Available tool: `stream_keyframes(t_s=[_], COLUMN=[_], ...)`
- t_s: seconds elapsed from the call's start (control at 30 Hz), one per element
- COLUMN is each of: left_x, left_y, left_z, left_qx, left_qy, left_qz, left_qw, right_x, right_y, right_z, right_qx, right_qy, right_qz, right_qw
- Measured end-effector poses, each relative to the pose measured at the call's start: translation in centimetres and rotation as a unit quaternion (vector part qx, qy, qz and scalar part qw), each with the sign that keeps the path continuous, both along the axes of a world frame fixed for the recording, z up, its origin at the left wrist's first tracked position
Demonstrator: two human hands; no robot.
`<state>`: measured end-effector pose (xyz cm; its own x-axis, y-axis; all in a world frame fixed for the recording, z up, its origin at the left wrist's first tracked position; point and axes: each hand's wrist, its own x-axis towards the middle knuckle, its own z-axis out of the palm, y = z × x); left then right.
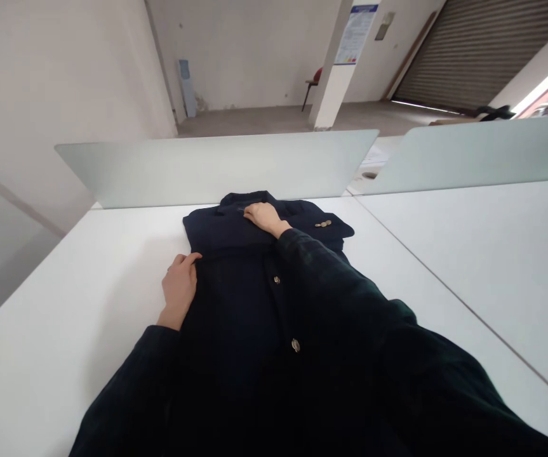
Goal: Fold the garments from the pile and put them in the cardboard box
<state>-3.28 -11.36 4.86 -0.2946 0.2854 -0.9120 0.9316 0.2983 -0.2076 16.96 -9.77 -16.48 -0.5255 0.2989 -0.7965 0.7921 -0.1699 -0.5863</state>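
A dark navy jacket [240, 298] with metal buttons lies flat on the white table [64, 317], collar toward the far partition. My left hand [179, 285] rests at the jacket's left edge, fingers curled onto the fabric with the thumb pinching its rim. My right hand [263, 217] reaches farther out and lies flat on the collar area, fingers stretched toward the left. Both my arms are in dark sleeves, and the right sleeve covers part of the jacket's right side.
A frosted divider panel [216, 168] stands along the table's far edge, with a second panel [474, 152] to the right. A seam [445, 285] separates the neighbouring white table. Beyond are a pillar [335, 70], a chair and a roller shutter.
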Motion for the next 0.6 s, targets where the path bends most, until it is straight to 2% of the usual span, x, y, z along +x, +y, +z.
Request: stream_keyframes(t_s=[0.1, 0.23, 0.33, 0.4, 0.5, 0.53, 0.6], left_x=[-0.1, -0.2, -0.2, -0.2, -0.3, -0.3, -0.2], left_y=[-0.1, -0.2, -0.1, -0.1, -0.1, -0.1, 0.0], left_z=[-0.1, -0.2, -0.2, -0.3, -0.3, -0.4, -0.4], left_qx=[0.004, 0.006, 0.004, 0.007, 0.009, 0.009, 0.008], left_qy=[0.002, 0.000, 0.005, 0.005, 0.005, 0.004, 0.008], left_qz=[-0.008, -0.012, -0.012, -0.013, -0.016, -0.018, -0.027], left_qw=[1.000, 1.000, 1.000, 1.000, 1.000, 1.000, 1.000], right_x=[3.1, 11.3, 17.6, 20.5, 22.2, 22.2, 21.8], right_y=[0.6, 1.7, 1.7, 1.1, 0.2, 0.1, 0.6], right_z=[0.3, 0.9, 2.0, 2.8, 3.5, 3.5, 3.2], right_qx=[0.005, -0.018, -0.041, -0.093, -0.174, -0.172, -0.118], right_qy=[-0.037, -0.130, -0.238, -0.299, -0.283, -0.264, -0.251], right_qz=[-0.010, 0.002, 0.011, 0.012, -0.011, -0.024, -0.055], right_qw=[0.999, 0.991, 0.970, 0.950, 0.943, 0.949, 0.959])
